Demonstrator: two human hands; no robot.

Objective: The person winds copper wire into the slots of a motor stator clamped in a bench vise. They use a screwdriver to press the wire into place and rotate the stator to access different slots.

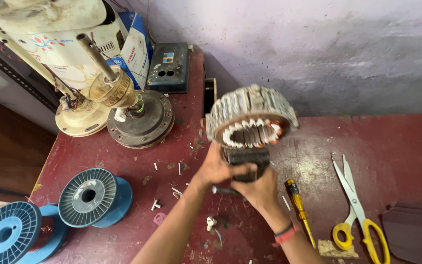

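Note:
A round motor stator [251, 116] with white insulation and copper windings in its slots is raised above the dark red table [396, 146], tilted toward me. It sits on a dark block-shaped holder [245, 156]. My left hand [217, 168] grips that holder from the left. From the right, my right hand [260, 190] wraps around the holder's lower part; a wristband is on that wrist. A thin metal rod [222, 190] sticks out to the left under my hands.
A yellow-handled screwdriver [299, 208] and yellow-handled scissors [357, 210] lie to the right. Two blue wire spools [90, 197] [8, 233] stand at the left front. A ceiling fan motor [140, 120], fan parts and a dark box [169, 66] crowd the back left. Small white scraps litter the table.

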